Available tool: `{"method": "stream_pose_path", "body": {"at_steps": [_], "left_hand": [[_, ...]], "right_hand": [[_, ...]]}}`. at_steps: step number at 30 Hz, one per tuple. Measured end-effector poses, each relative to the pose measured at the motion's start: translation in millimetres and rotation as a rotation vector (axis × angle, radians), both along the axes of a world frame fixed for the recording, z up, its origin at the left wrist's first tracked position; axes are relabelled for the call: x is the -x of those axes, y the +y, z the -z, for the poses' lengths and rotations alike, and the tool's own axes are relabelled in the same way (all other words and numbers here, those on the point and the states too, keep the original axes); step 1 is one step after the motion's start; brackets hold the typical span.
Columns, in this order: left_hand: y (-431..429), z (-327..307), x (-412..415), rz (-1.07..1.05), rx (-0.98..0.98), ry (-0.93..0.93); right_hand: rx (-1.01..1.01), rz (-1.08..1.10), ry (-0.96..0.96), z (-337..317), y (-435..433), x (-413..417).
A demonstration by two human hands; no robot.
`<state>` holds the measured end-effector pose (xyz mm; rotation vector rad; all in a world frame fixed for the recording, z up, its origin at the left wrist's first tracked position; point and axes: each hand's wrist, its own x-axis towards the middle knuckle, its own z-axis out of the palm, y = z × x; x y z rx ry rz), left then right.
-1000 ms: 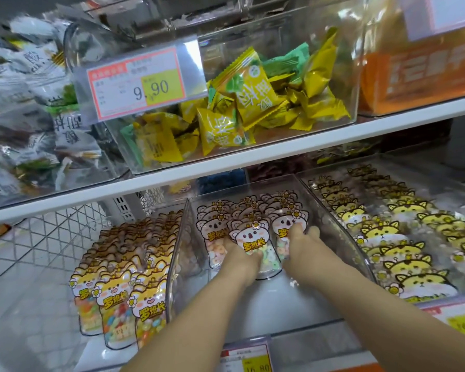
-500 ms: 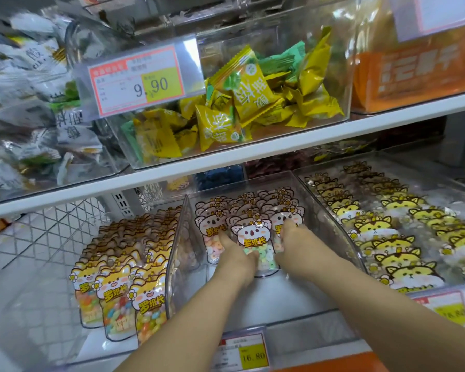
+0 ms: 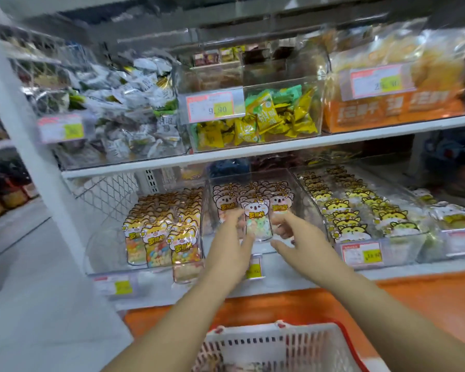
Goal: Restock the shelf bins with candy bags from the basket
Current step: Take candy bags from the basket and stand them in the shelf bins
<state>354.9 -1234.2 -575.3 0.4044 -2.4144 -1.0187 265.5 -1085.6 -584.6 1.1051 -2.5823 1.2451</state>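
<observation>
Plastic bin holds maybe nine bags; left hand, right hand splayed.

Your basket is cut off at the bottom edge. Your left hand, motion-blurred, partly hides a price tag.

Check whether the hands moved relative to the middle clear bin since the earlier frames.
Yes. The left hand and right hand have drawn back toward the front lip of the clear bin.

One left hand, one right hand, one basket, three front-row orange bags
</observation>
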Motion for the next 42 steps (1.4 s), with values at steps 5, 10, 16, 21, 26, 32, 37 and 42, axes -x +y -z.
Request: {"method": "stream_pose_path", "body": {"at_steps": [5,10,16,21,26,32,37,42], "left_hand": [[18.0,39.2,-78.2,0.102,-0.052,-0.019],[30.3,125.2,-140.8,0.016,-0.230,-0.201],[16.9,217.1,-172.4,0.032,-0.165,-0.552],[-3.6,282.8,-194.7,0.093,-0.025,-0.875],[0.4,316.8,-198.0,0.153,0.178,-1.036],[15.7,332.0,-184.8,0.200,0.070,-1.209],[23.0,341.2,-187.5,0.104,0.023,-1.123],[26.5,346.4,-178.9,0.036,0.143,-1.008]], "right_hand": [[0.016,-0.024,-0.111,40.9,42.5,-61.7],[-0.241,-0.070,-0.229,106.9,55.6,-104.8],[-0.614,-0.160,-0.406,187.2,66.0,-117.6],[-0.847,-0.163,-0.515,245.7,73.1,-111.6],[-0.961,-0.132,-0.589,287.8,69.8,-106.1],[-0.782,0.169,-0.840,314.2,47.4,-96.2],[-0.337,0.554,-1.326,342.2,44.9,-88.2],[-0.247,0.707,-1.272,366.9,54.9,-84.4]]}}
